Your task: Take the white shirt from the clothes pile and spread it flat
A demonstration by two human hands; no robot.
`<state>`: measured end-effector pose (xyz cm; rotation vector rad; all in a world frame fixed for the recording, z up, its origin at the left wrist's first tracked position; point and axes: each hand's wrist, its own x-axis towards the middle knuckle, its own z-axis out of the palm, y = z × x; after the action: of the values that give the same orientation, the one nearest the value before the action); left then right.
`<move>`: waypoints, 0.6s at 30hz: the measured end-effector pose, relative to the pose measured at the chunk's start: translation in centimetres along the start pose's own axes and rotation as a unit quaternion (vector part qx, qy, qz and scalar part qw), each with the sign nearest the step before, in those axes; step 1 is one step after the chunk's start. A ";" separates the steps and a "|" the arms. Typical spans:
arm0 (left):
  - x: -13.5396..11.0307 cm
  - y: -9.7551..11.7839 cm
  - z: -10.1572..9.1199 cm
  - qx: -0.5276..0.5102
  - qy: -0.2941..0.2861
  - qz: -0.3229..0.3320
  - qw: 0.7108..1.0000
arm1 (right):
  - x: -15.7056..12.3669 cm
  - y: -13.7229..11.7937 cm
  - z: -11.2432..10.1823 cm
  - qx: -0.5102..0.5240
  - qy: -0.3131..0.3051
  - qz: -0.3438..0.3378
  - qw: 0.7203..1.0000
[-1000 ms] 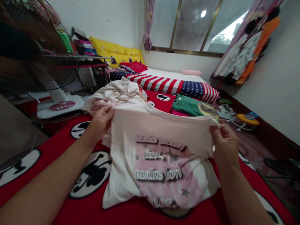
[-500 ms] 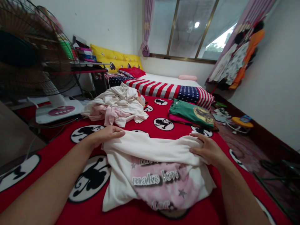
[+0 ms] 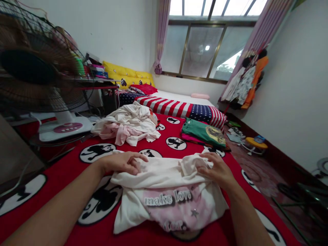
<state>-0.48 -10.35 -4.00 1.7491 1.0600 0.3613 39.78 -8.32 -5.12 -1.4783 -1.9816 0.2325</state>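
A white and pink T-shirt with grey lettering lies on the red blanket in front of me, its top part folded down over the print. My left hand rests on the folded left edge with its fingers curled onto the cloth. My right hand presses on the bunched sleeve at the right, fingers bent around the fabric.
A heap of white and pink clothes lies behind the shirt. A folded green shirt on a pink one sits at the right. A standing fan is at the left. A striped flag blanket lies further back.
I held the shirt up by its shoulders, then lowered it onto the blanket and folded its top down. Both hands have moved inward over the fold.
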 end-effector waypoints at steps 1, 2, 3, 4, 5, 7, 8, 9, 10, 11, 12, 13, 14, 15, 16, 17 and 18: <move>0.2 -0.1 0.3 0.000 -0.012 -0.008 1.000 | -0.1 0.4 0.0 -0.032 -0.007 0.014 0.999; 0.3 -0.1 0.6 -0.001 -0.028 -0.019 0.999 | -0.3 0.6 0.0 -0.056 -0.006 0.031 0.998; 0.4 0.0 1.0 0.006 -0.044 -0.026 0.999 | -0.4 0.6 0.0 -0.067 0.001 0.044 0.997; 0.3 0.1 1.3 0.031 -0.052 -0.024 0.998 | -0.6 0.5 -0.1 -0.061 0.017 0.052 0.997; 0.2 0.3 1.6 0.062 -0.057 -0.017 0.996 | -0.7 0.3 -0.2 -0.034 0.038 0.060 0.997; -0.3 0.9 1.9 0.121 -0.055 -0.001 0.991 | -1.0 -0.4 -0.7 0.066 0.090 0.091 0.990; -0.7 1.3 2.0 0.140 -0.040 0.007 0.989 | -1.2 -0.8 -1.2 0.128 0.115 0.115 0.978; -1.1 1.6 1.9 0.148 -0.018 0.014 0.989 | -1.4 -1.1 -1.7 0.190 0.136 0.140 0.962; -1.5 1.9 1.9 0.144 0.010 0.017 0.989 | -1.7 -1.4 -2.3 0.245 0.148 0.160 0.945; -2.0 2.2 1.7 0.135 0.040 0.017 0.990 | -1.9 -1.6 -2.9 0.288 0.149 0.169 0.931; -2.3 2.4 1.5 0.126 0.070 0.017 0.989 | -2.1 -1.7 -3.5 0.313 0.143 0.168 0.924; -2.7 2.5 1.2 0.126 0.098 0.018 0.987 | -2.3 -1.7 -3.9 0.319 0.128 0.162 0.925; -2.9 2.7 0.9 0.138 0.122 0.019 0.983 | -2.3 -1.5 -4.3 0.311 0.100 0.154 0.933; -3.0 2.9 0.5 0.163 0.142 0.022 0.976 | -2.1 -1.3 -4.7 0.291 0.062 0.148 0.943; -2.9 3.3 -0.1 0.197 0.160 0.026 0.967 | -1.8 -1.2 -5.0 0.264 0.013 0.147 0.953; -2.6 3.8 -0.9 0.233 0.184 0.034 0.954 | -1.2 -1.1 -5.4 0.235 -0.036 0.153 0.959; -2.3 4.6 -1.9 0.267 0.216 0.041 0.938 | -0.3 -1.2 -5.9 0.206 -0.071 0.166 0.962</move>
<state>-0.77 -11.50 1.37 2.2653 1.5045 0.5675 42.33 -10.37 -0.01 -1.5331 -1.6446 0.8622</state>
